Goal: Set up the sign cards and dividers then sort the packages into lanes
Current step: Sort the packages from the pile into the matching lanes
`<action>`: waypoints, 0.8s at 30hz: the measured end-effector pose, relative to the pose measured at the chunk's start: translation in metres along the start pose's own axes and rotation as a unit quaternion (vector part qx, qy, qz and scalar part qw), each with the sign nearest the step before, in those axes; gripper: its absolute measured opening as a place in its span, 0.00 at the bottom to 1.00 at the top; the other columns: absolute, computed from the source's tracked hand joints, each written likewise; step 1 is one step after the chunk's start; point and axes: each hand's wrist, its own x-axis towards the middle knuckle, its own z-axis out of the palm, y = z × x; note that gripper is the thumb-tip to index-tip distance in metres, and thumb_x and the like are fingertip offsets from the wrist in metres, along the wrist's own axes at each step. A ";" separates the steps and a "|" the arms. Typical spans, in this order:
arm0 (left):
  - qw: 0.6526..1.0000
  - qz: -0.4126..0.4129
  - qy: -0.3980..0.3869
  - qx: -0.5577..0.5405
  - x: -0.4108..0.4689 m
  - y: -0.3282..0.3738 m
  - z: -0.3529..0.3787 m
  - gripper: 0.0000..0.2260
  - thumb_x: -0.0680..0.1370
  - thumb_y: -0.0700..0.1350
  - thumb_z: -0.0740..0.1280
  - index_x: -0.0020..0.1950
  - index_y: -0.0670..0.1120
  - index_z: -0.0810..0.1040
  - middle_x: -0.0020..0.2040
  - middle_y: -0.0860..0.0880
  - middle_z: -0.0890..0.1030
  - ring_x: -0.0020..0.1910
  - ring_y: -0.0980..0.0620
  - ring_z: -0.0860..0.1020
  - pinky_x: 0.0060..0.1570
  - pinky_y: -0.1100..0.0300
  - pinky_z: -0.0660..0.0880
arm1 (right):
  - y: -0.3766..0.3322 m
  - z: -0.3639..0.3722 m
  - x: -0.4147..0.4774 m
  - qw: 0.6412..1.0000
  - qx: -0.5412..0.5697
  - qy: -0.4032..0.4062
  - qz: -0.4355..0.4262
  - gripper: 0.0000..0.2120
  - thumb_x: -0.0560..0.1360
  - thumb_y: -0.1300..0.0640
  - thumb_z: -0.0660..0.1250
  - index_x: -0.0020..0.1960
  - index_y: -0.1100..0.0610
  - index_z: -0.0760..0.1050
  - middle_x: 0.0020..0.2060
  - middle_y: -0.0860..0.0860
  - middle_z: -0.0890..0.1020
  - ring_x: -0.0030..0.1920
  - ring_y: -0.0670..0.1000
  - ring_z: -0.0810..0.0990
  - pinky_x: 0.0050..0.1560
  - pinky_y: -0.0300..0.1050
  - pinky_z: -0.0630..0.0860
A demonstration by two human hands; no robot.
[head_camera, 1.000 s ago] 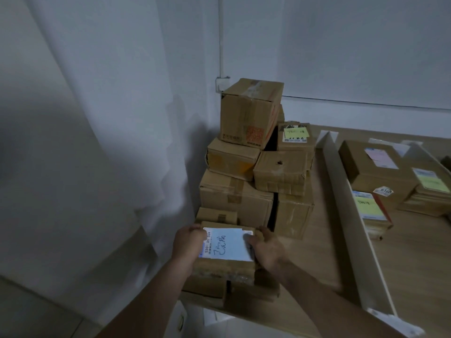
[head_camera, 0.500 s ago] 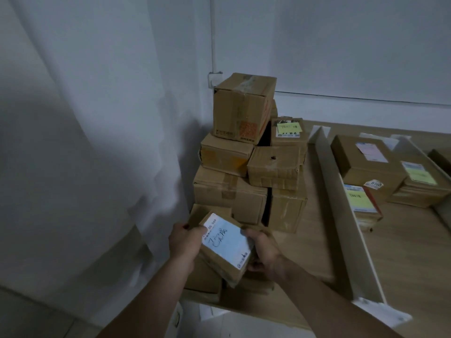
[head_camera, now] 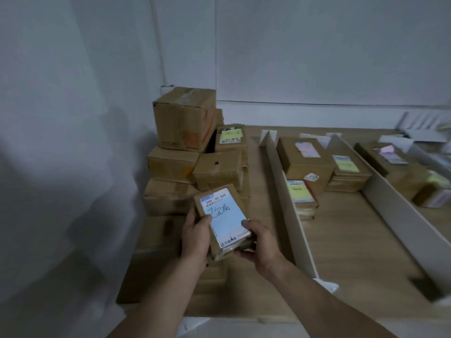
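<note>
Left hand [head_camera: 195,236] and right hand [head_camera: 262,245] both wrapped round 1 small cardboard package [head_camera: 223,217], lower middle of the frame, up off the table [head_camera: 353,245]. Left thumb lying over the label [head_camera: 219,206] from the left, right thumb on its right edge, other fingers curled underneath. Handwriting plus "530-05-069" on that label, small print at the bottom not readable.

Just behind, middle left: stack of brown boxes [head_camera: 185,123] piled into the wall corner, biggest 1 on top.

Right of the stack: long white divider [head_camera: 288,206] running far to near, then a 2nd divider [head_camera: 390,203] further right. Between those 2: big brown box [head_camera: 302,164] with a pinkish label, flatter pile [head_camera: 349,174] with a yellow-green note, smaller package [head_camera: 301,195] with a yellow note right beside the 1st divider.

Upper right, past the 2nd divider: more packages [head_camera: 395,162], super blurry, maybe 2 or 3.
</note>
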 end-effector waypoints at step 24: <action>0.965 0.055 -0.251 0.047 -0.236 -0.087 0.393 0.17 0.79 0.38 0.67 0.66 0.51 0.74 0.56 0.52 0.85 0.51 0.50 0.85 0.42 0.56 0.81 | -0.100 -0.435 -0.156 0.972 0.071 0.198 -0.101 0.17 0.80 0.49 0.60 0.53 0.59 0.83 0.42 0.54 0.87 0.39 0.52 0.80 0.42 0.47 0.70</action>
